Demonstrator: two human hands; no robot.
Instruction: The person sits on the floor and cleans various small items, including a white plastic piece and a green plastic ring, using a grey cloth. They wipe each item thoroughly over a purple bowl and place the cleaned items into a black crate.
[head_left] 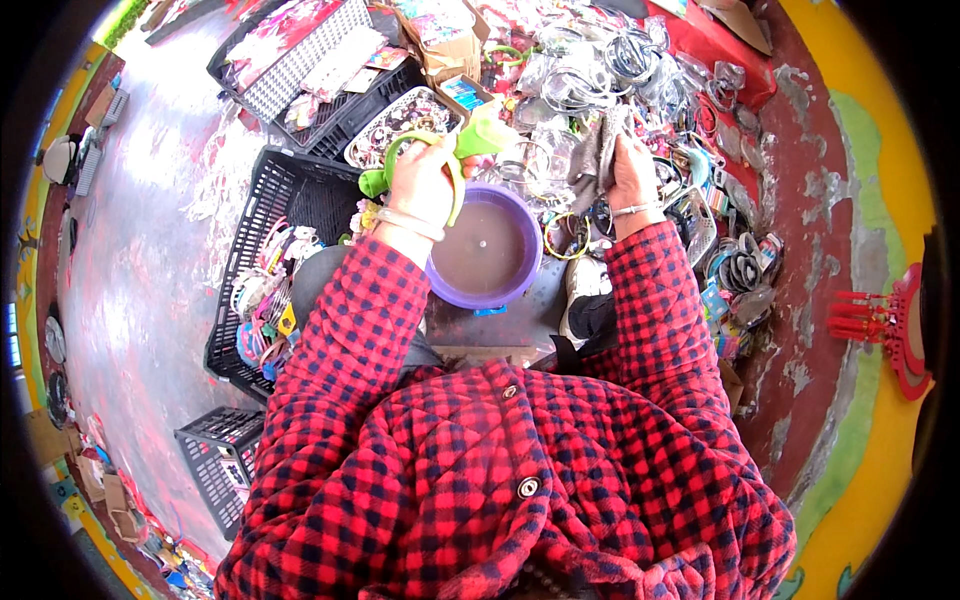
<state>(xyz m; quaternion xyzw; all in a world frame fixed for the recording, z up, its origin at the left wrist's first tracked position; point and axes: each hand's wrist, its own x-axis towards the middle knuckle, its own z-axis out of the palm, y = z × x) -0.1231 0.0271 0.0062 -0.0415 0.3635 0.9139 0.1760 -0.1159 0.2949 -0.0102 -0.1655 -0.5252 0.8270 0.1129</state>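
Observation:
My left hand (424, 188) is closed on a bright green headband (487, 136) with a wide ornament. It is above the left rim of a purple basin (533, 228) of murky brownish water. Level with it on the right, my right hand (632, 182) grips a bunched grey cloth (595, 160). The cloth hangs over the pile of goods, apart from the headband. Just right of the basin lies a yellow hoop-shaped headband (568, 240) that neither hand touches.
On the left, a black crate (240, 250) holds colourful headbands. Beyond the basin stand a white basket (360, 150) of small accessories and a grey crate (310, 60). Bagged hoops (632, 60) are heaped ahead and to the right. My shoe (588, 285) is close beside the basin.

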